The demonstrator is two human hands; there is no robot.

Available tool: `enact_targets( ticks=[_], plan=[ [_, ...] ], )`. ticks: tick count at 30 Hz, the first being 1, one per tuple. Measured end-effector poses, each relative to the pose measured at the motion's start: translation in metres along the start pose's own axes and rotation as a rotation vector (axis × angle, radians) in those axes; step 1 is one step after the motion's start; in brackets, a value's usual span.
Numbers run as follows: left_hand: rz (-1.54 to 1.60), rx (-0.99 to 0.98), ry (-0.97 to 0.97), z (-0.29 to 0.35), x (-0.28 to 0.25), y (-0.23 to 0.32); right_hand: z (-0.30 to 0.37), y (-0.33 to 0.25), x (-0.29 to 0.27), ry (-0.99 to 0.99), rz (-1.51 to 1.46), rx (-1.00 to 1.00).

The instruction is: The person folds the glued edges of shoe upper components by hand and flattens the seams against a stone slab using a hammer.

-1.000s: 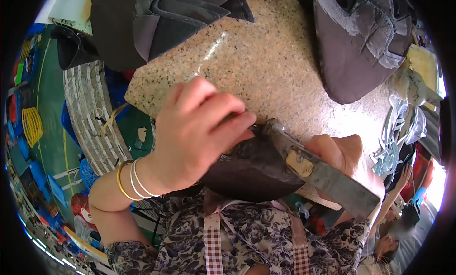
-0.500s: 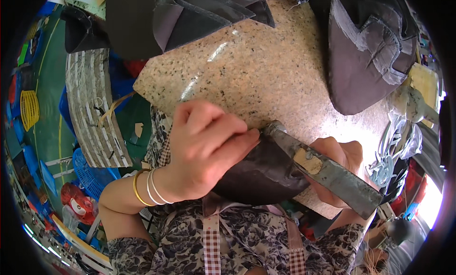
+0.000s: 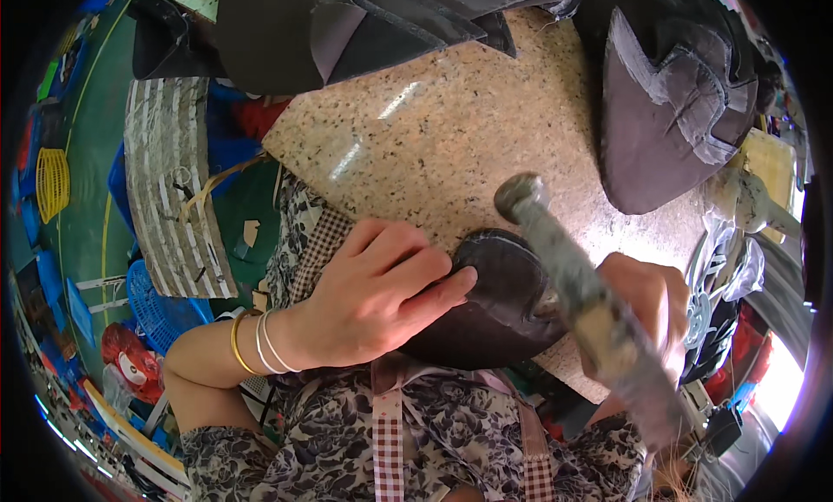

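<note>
My left hand (image 3: 377, 294) lies at the left edge of a dark brown leather piece (image 3: 499, 281) with a curved, stitched-looking rim. Its fingers are bent together and pinch that edge. In my right hand (image 3: 651, 307), closed round its handle, is a hammer (image 3: 560, 250) with a long, worn metal head. The hammer's round face hangs just above the leather, near its upper edge, apart from it. The leather piece rests along the near edge of a speckled stone slab (image 3: 416, 146), close to my body.
More dark leather pieces (image 3: 382, 33) lie along the slab's far edge, and another (image 3: 668, 137) at the right. A light block (image 3: 768, 168) and clear plastic wrap (image 3: 737, 263) are at the far right. To the left are a striped board (image 3: 173, 190) and a blue basket (image 3: 160, 307).
The hammer has lifted from the leather's upper edge, and my right hand has shifted slightly right. My left hand has moved a little down, and more of the leather's curved rim shows.
</note>
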State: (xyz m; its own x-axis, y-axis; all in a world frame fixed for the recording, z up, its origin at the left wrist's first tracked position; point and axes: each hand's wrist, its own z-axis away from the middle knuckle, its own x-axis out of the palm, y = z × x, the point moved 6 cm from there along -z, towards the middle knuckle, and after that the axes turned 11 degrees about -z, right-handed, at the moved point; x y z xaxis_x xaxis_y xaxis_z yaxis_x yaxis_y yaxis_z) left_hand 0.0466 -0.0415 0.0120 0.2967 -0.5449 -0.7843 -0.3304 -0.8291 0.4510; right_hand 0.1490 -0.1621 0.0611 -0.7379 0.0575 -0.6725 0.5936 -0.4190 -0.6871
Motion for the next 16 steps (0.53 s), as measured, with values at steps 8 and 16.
enact_targets(
  ticks=[8,16],
  plan=[
    [0.112,0.306,0.088,-0.038,-0.023,0.022,0.066,0.029,-0.03,0.497,0.478,-0.031],
    [0.012,0.428,0.342,-0.202,-0.004,-0.017,0.184,0.018,-0.081,1.643,-0.05,-0.06]
  ],
)
